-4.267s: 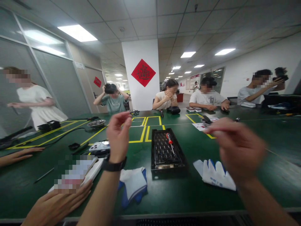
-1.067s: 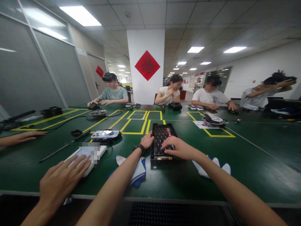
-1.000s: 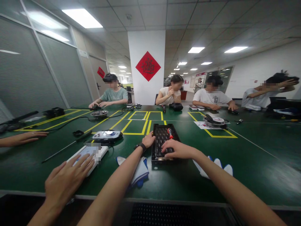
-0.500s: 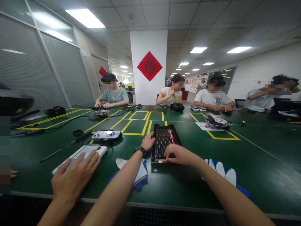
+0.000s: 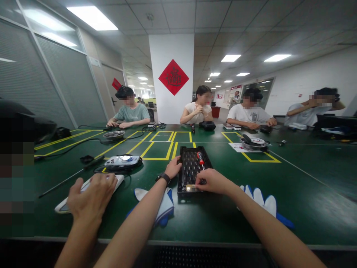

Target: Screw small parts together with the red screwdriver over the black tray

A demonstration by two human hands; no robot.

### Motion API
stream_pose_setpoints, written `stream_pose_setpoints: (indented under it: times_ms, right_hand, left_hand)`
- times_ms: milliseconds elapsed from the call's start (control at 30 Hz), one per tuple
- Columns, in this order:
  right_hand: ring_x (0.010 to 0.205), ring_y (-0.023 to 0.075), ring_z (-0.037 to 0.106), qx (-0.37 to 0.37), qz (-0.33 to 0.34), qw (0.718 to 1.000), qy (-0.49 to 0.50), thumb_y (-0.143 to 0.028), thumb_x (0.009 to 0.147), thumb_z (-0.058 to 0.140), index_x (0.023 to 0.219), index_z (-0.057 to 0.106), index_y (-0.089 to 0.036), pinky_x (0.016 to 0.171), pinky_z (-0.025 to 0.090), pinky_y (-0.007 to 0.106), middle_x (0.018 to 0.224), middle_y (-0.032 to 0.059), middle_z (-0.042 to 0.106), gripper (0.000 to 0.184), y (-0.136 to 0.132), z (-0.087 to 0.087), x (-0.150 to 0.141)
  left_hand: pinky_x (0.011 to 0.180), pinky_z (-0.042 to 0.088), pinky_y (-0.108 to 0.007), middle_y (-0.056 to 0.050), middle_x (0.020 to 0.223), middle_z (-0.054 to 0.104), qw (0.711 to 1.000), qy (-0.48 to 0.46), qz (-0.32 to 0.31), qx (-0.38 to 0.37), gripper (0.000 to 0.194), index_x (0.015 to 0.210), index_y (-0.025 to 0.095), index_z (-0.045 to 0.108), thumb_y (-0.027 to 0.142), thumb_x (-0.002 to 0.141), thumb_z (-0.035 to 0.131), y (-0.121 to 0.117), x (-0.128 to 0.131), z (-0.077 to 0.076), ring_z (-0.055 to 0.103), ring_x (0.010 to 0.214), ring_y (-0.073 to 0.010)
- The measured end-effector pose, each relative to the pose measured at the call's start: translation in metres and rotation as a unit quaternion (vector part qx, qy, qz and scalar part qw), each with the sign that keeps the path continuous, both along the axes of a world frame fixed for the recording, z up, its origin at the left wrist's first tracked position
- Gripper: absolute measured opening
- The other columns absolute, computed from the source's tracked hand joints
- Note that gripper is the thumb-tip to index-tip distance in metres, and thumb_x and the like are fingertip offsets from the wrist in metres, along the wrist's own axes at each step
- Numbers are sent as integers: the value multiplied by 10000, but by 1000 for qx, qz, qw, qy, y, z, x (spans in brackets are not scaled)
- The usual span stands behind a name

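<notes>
1. In the head view, we have a black, rectangular plastic case with rows of small metal bits in front of us on the glossy green table; we place everything else by this case.
2. Our left hand, with a black band at the wrist, is half open, its fingers laid against the left side of the case.
3. Our right hand is over the near right corner of the case, thumb and fingertips drawn together beside a small tan strip at its near end; we cannot tell whether they have hold of it.
4. A screwdriver with a red and black handle lies inside the case, its handle toward the far side and its tip end hidden by our right hand.
5. Left of the case and nearer us lies a crumpled white-and-blue fabric glove, partly behind our left forearm; a matching glove lies to the right of the case.
6. Farther left of the case, a co-worker's hand rests on a flat white device.
7. Beyond the case we see yellow tape outlines and a black pouch.
</notes>
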State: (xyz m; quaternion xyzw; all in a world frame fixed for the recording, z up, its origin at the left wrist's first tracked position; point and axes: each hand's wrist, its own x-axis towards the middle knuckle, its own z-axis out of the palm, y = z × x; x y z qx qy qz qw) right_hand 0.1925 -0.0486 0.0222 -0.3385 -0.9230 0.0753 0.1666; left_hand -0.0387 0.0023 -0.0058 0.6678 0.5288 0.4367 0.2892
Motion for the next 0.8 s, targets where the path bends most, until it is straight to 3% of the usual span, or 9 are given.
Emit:
stream_pose_setpoints:
  times_ms: [100, 300, 567, 700, 800]
  right_hand:
    - [694, 113, 529, -13, 18, 1000, 1, -308, 726, 591, 759, 650, -189, 641, 361, 222, 760, 15, 612, 137, 0, -1, -1]
    - [678, 104, 523, -52, 26, 998, 31, -331, 716, 602, 770, 663, -174, 626, 384, 216, 772, 27, 601, 176, 3, -7, -3]
    - [692, 111, 565, -156, 54, 983, 86, -346, 706, 602, 803, 653, -134, 642, 436, 218, 781, 37, 637, 239, 12, -11, -1]
    - [715, 121, 586, -243, 65, 963, 98, -359, 680, 630, 973, 624, -133, 644, 451, 226, 801, 41, 643, 370, 16, -10, -2]
    - [736, 128, 574, -187, 50, 977, 84, -359, 694, 623, 933, 656, -165, 675, 433, 241, 814, 41, 646, 309, 13, -11, -2]
  left_hand:
    - [983, 316, -345, -79, 1223, 509, 999, 49, 2, 2, 505, 1189, 154, 469, 178, 685, 463, 43, 29, -20, 448, 1134, -222]
    - [965, 316, -339, -87, 1252, 476, 996, 80, 5, 38, 521, 1223, 163, 436, 194, 703, 453, 73, 20, -52, 454, 1119, -208]
    - [956, 318, -342, -85, 1256, 474, 996, 84, 3, 40, 515, 1221, 175, 436, 201, 708, 455, 74, 19, -53, 455, 1119, -212]
    - [966, 309, -330, -85, 1258, 476, 997, 69, 14, 24, 536, 1231, 167, 430, 195, 697, 468, 72, 20, -50, 445, 1135, -214]
    - [971, 303, -325, -83, 1259, 477, 997, 68, 19, 11, 541, 1232, 159, 433, 204, 694, 472, 71, 20, -49, 439, 1143, -214]
